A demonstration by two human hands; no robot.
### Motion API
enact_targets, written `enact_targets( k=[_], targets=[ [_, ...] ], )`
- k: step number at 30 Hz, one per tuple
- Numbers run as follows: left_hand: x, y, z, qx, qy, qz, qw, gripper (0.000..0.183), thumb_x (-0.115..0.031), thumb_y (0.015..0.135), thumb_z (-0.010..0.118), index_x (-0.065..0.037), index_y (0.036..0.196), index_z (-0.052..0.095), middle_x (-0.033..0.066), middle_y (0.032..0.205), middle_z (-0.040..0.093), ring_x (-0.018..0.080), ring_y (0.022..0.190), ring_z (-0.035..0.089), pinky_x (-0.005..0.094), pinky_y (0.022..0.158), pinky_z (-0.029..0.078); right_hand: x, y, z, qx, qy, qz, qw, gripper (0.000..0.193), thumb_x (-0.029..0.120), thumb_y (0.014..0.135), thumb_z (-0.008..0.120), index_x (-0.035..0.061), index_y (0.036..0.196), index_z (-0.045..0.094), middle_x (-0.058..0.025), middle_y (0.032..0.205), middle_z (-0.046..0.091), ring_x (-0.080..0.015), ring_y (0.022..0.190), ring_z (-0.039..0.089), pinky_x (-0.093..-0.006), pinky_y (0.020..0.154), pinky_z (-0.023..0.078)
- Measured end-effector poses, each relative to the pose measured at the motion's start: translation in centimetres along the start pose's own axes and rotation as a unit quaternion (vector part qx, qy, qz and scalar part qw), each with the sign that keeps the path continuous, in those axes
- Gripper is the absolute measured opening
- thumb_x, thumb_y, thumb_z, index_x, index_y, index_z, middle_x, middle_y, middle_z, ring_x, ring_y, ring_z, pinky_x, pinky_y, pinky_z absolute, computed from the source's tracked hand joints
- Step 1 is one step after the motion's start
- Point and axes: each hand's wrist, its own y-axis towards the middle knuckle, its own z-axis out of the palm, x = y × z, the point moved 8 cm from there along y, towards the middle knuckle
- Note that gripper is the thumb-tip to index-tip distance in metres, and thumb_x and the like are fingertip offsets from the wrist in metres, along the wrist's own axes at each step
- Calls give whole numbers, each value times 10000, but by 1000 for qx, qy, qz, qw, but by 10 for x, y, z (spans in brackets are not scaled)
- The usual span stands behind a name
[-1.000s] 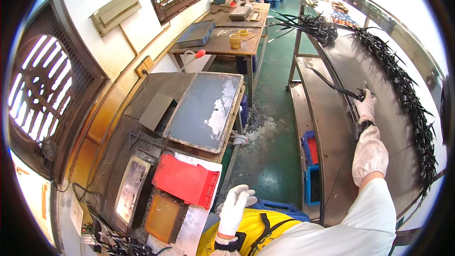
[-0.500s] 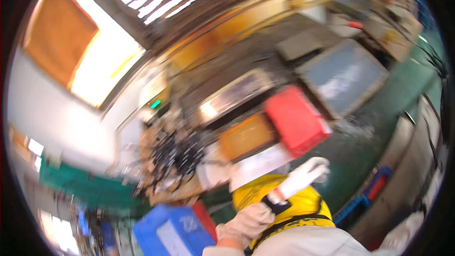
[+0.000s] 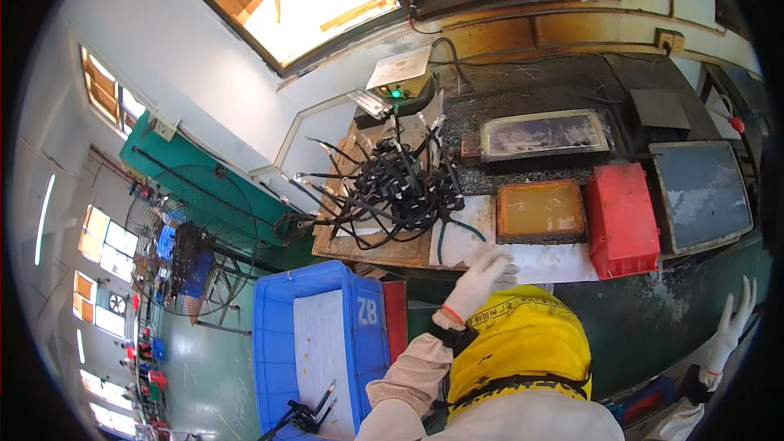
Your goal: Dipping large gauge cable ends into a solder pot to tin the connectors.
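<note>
My left hand (image 3: 482, 279), in a white glove, is over the bench's front edge, beside the white paper (image 3: 551, 261). Its fingers are stretched out and nothing shows in them. Out at the far right my right hand (image 3: 731, 331), also gloved, has its fingers spread with nothing in them. A tangled pile of black cables (image 3: 392, 184) with bare metal ends lies on a brown board, left of the left hand. Beyond that hand stands a shallow tray of amber liquid (image 3: 541, 211), with a red box (image 3: 625, 220) to its right.
Behind the amber tray sits a rectangular pan with a silvery surface (image 3: 545, 135). A grey framed tray (image 3: 702, 192) stands far right. A control box (image 3: 400, 82) shows a green light. Left of me are a blue bin (image 3: 265, 335) with a few cables (image 3: 306, 416) and a caged fan (image 3: 192, 249).
The view has swung and levelled, bringing the cable pile and blue bin nearer the middle. My left hand has moved from in front of the apron to the bench edge. My right hand now shows clearly.
</note>
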Motion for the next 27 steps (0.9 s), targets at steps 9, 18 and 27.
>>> enact_targets(
  k=[9,18,27],
  targets=[
    [-8,-30,-120,-304,-122,89,941,424,-265,866,585,-14,1178,443,127,1043,540,231,921,564,352,837,474,177,17,54,143,318,-53,936,314,-35,871,440,-14,1181,483,-123,1261,448,-222,1132,471,-307,953,389],
    [-55,-63,-203,-552,84,170,812,476,-244,859,568,33,1220,431,166,1196,507,251,1093,498,344,934,397,410,16,114,448,542,38,710,314,9,856,499,-2,1170,503,-109,1068,586,-152,958,584,-272,818,475],
    [-55,-34,-271,-526,196,100,822,650,-388,803,567,4,1289,389,206,1225,520,326,1111,509,358,937,377,546,4,253,576,426,-80,693,414,172,871,533,-40,1220,465,-151,1015,624,-189,908,628,-299,819,502]
  ],
)
